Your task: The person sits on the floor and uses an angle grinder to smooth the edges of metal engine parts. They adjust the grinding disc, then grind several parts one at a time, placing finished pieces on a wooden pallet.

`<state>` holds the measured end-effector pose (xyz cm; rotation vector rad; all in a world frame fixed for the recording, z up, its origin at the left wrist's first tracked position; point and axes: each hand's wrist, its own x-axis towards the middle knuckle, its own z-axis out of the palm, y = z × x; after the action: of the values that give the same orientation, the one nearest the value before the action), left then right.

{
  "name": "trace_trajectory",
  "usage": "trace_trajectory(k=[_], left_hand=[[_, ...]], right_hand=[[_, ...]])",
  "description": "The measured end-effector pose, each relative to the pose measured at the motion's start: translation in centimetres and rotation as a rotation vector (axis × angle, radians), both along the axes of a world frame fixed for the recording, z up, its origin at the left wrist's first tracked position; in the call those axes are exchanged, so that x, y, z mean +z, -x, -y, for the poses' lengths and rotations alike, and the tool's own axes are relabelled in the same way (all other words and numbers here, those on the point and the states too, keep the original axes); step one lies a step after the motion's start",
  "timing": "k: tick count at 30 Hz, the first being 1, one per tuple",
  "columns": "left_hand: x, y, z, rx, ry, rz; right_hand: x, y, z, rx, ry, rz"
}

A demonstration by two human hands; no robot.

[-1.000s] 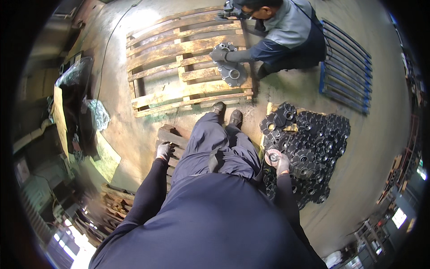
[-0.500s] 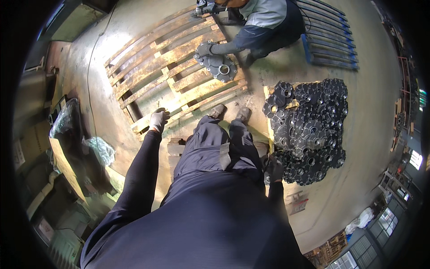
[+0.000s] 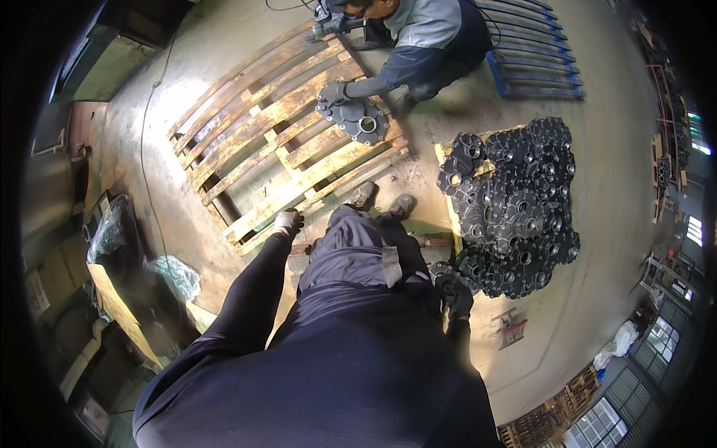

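Observation:
My left hand, in a pale grey glove, hangs beside my left leg near the close corner of a wooden pallet. Its fingers are curled, and nothing shows in them. Low by my right hip, my right hand wears a dark glove and has bent fingers. A dark metal edge shows beside it, but I cannot make out what the hand grips. Just beyond lies a pile of black cast metal covers on another pallet. Across from me, a co-worker's gloved hand rests on a round flanged cover lying on the wooden pallet.
The bending co-worker has a power tool in the other hand. A blue slatted pallet lies at the far right. Plastic wrapping and a cable are on the left. A red-and-grey object sits on the floor.
My view has shifted slightly, and my feet have moved a little. My left hand has come nearer my leg. The co-worker's hand stays on the cover.

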<state>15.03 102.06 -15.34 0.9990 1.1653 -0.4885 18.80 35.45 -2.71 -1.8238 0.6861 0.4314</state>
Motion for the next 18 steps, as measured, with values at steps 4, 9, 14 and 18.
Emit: trace_trajectory(k=[4,9,14,18], left_hand=[[1.9,-0.1,-2.0,0.12,-0.005,0.035],[4.4,-2.3,-2.3,0.228,-0.122,0.099],[4.3,-2.5,-1.9,0.225,-0.122,0.047],[1.4,2.0,-3.6,-0.073,-0.158,0.032]], right_hand=[[0.1,0.0,-0.6,0.724,0.637,-0.184],[-1.1,2.1,-0.3,0.405,0.385,-0.035],[0.2,0.6,-2.0,-0.204,-0.039,-0.191],[-0.2,-1.6,-3.9,0.127,-0.005,-0.083]])
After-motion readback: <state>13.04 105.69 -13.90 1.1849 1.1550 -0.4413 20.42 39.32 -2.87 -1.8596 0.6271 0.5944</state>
